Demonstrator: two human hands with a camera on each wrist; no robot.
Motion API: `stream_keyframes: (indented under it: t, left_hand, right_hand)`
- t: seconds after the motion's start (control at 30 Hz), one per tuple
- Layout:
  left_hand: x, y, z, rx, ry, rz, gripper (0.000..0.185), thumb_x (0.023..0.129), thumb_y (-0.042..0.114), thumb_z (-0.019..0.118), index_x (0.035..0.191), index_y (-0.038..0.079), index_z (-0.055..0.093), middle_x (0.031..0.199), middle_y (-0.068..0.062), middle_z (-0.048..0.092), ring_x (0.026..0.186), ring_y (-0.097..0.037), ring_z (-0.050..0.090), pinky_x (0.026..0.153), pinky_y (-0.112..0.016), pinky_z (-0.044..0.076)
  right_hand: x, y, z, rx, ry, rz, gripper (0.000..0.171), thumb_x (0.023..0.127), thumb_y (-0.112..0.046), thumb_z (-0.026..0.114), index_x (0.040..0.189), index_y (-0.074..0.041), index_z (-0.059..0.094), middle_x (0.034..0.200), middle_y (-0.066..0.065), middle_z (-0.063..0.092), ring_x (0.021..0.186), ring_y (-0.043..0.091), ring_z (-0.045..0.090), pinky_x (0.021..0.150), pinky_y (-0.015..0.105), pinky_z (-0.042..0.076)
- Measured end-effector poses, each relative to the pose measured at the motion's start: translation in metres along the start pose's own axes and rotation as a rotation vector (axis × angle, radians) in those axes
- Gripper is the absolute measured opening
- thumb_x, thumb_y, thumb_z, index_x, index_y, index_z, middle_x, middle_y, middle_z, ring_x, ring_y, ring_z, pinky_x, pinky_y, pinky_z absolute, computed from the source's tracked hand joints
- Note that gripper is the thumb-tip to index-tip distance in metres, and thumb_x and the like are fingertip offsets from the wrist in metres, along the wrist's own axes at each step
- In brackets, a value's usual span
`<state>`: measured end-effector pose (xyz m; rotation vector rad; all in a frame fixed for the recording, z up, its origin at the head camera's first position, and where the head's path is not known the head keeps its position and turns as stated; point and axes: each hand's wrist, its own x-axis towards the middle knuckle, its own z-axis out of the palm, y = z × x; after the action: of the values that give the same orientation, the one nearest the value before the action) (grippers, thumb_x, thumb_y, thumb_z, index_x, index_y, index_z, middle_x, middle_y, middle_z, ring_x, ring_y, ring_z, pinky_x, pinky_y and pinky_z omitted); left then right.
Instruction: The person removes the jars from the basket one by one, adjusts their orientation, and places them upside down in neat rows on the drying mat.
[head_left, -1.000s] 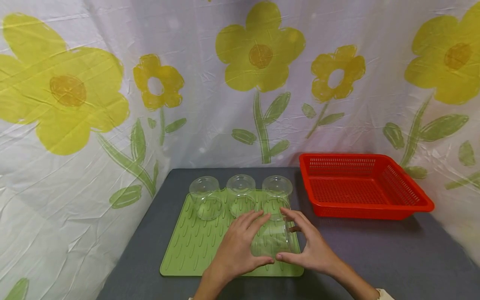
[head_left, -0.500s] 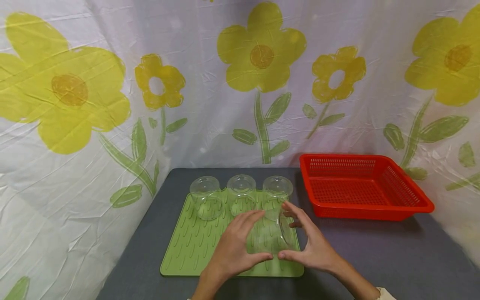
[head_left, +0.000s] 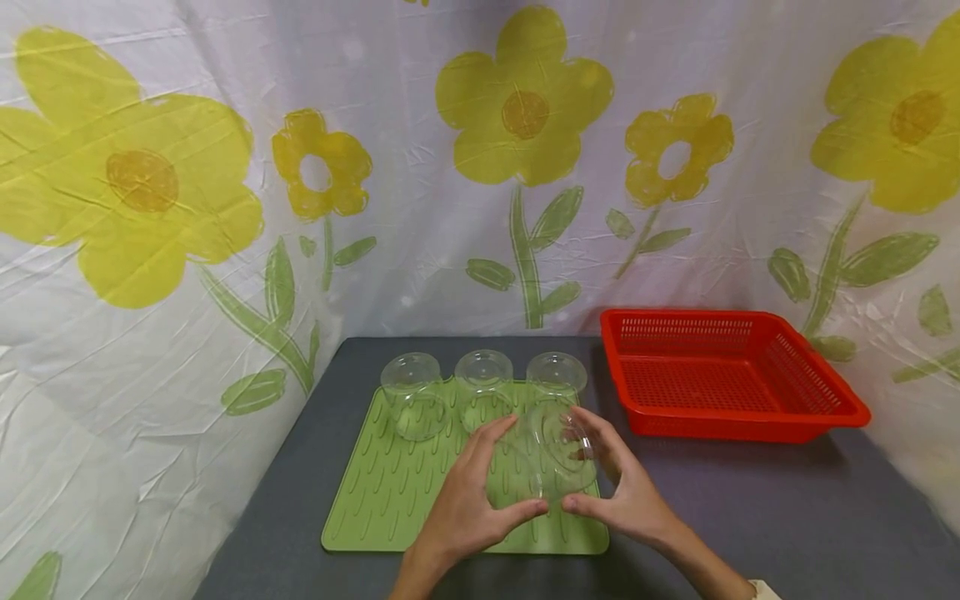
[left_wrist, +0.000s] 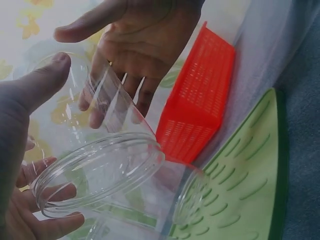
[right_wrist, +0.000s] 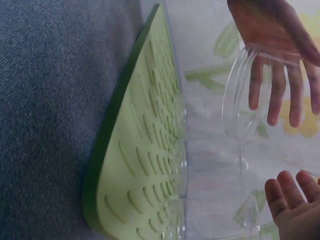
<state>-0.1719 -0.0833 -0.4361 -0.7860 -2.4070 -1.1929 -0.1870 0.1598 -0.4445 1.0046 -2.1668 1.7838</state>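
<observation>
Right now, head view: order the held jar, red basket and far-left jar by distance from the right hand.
1. Held jar: clear, tilted, gripped between the right hand and the left hand.
2. Red basket: on the table to the right.
3. Far-left jar: upside down at the mat's back left.

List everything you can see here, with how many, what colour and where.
Jar in hand: one, clear, tilted, held between both hands above the mat's near right part.
Jars on mat: three, clear, upside down in a row along the mat's far edge.
Mat: one, green, ribbed, on the table's left half.
Basket: one, red, perforated, nothing visible inside, on the table right of the mat.
Table: one, dark grey top.
Backdrop: one, white sheet with yellow flowers and green leaves, behind and beside the table.
Left hand: one, fingers and thumb round the held jar's left side.
Right hand: one, fingers and thumb round its right side.
</observation>
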Motion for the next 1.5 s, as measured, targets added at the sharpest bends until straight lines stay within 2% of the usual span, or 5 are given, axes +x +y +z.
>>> stream_keyframes:
  t: [0.37,0.57,0.83,1.2,1.5]
  left_hand:
    - [-0.004,-0.003,0.000,-0.108,0.002,-0.073,0.096,0.078,0.045,0.088,0.156,0.028,0.035,0.158,0.001,0.046,0.145,-0.025,0.046,0.112,-0.057,0.044]
    - [-0.007,-0.009,-0.002,-0.100,0.025,-0.038,0.094,0.078,0.043,0.088,0.156,0.025,0.038,0.156,-0.002,0.049,0.143,-0.024,0.048,0.110,-0.056,0.046]
    - [-0.013,-0.025,-0.015,-0.028,0.190,0.004,0.065,0.089,0.024,0.078,0.148,0.027,0.050,0.139,0.003,0.060,0.128,-0.019,0.059,0.099,-0.048,0.053]
    - [-0.021,-0.066,-0.053,0.140,0.421,-0.208,0.020,0.095,0.012,0.071,0.115,0.008,0.070,0.114,-0.008,0.064,0.112,-0.028,0.060,0.091,-0.055,0.049]
    - [-0.030,-0.105,-0.078,0.277,0.252,-0.418,0.035,0.098,0.019,0.068,0.130,0.004,0.066,0.138,-0.021,0.055,0.130,-0.045,0.048,0.102,-0.067,0.041]
  right_hand:
    - [0.008,0.001,0.009,0.118,0.000,-0.086,0.096,0.074,0.018,0.077,0.156,0.005,0.027,0.155,0.016,0.046,0.133,0.015,0.053,0.100,0.031,0.052]
    - [0.010,0.002,0.013,0.141,-0.003,-0.107,0.094,0.077,0.012,0.081,0.154,0.008,0.027,0.153,0.003,0.050,0.131,0.012,0.054,0.098,0.031,0.053]
    - [0.009,0.001,0.013,0.111,0.015,-0.097,0.096,0.075,0.011,0.082,0.155,0.005,0.029,0.152,0.001,0.052,0.129,0.009,0.055,0.095,0.029,0.052]
    - [0.007,0.002,0.013,0.066,0.048,-0.024,0.100,0.072,0.010,0.085,0.156,0.001,0.030,0.152,0.009,0.052,0.131,0.005,0.053,0.100,0.022,0.050]
    - [0.005,0.004,0.021,-0.046,0.123,0.054,0.102,0.072,-0.003,0.091,0.157,-0.009,0.034,0.153,0.018,0.050,0.134,0.013,0.053,0.099,0.023,0.050]
